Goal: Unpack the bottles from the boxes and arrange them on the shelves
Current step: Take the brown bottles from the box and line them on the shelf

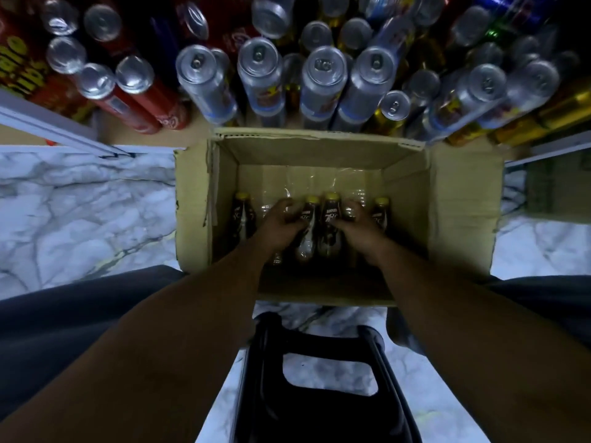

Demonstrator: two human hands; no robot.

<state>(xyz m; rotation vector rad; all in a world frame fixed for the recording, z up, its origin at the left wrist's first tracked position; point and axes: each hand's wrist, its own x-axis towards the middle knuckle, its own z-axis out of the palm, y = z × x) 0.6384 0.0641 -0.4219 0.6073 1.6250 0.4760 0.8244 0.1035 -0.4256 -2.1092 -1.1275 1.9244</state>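
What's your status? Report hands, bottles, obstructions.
Left hand and right hand both gripping dark yellow-capped plastic bottles inside open brown cardboard box. None lifted out yet. Crumpled clear plastic wrap among them, may snag.

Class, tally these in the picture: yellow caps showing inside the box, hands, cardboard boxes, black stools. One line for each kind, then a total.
Yellow caps: 4
Hands, left hand and right hand: 2
Cardboard box: 1
Black stool: 1
Total: 8
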